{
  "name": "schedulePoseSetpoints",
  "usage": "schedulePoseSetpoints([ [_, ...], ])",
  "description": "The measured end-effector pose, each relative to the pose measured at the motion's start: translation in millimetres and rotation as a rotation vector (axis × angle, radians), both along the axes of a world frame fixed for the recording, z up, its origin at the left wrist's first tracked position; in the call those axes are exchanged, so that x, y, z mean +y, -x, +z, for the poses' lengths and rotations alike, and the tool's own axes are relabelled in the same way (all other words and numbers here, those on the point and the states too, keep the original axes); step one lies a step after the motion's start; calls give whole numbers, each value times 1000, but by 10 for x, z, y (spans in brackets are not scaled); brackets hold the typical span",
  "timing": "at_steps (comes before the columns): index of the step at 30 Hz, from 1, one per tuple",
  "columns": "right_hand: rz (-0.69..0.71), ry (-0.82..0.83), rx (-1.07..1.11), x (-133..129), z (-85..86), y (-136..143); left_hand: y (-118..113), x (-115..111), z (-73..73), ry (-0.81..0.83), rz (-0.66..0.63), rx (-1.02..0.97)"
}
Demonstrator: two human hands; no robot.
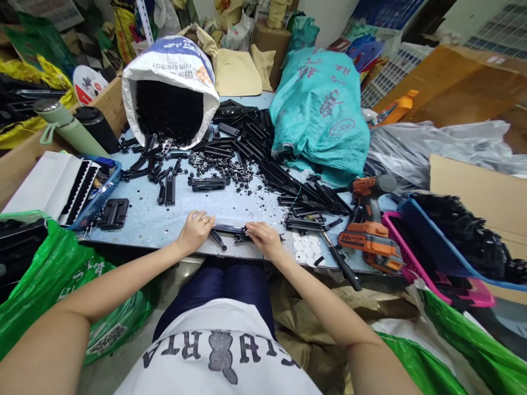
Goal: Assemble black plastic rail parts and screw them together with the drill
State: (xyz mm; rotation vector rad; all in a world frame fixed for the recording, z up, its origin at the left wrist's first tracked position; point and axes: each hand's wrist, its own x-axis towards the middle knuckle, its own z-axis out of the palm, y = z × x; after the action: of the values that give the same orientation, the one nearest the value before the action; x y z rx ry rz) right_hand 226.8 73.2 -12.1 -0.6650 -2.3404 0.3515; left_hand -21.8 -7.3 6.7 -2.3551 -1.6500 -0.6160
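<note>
Close to the table's front edge, my left hand [196,230] and my right hand [264,239] grip the two ends of a long black plastic bar [229,227]. My fingers are closed around it and cover both ends. Just under the bar, a small black arm piece [218,240] with a rounded tip points toward me. Other dark parts lie beneath my right fingers, partly hidden. Beyond my hands is a short stack of black bars [208,184], with a heap of small screws and pins [236,167] behind it.
Right of my hands lie white round discs [307,248], a black-handled tool [341,262] and an orange cordless drill [368,225]. A white sack [171,71] and a teal sack [321,109] stand behind. A blue basket [96,200] is at left.
</note>
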Motion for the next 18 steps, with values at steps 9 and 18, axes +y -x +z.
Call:
schedulePoseSetpoints([
  [9,41,38,-132,-2,-343,-117,-634,238,-141,383,-34,-7],
  [18,118,-56,-219,181,-4,-5,-679,-74,-97,234,89,-93],
])
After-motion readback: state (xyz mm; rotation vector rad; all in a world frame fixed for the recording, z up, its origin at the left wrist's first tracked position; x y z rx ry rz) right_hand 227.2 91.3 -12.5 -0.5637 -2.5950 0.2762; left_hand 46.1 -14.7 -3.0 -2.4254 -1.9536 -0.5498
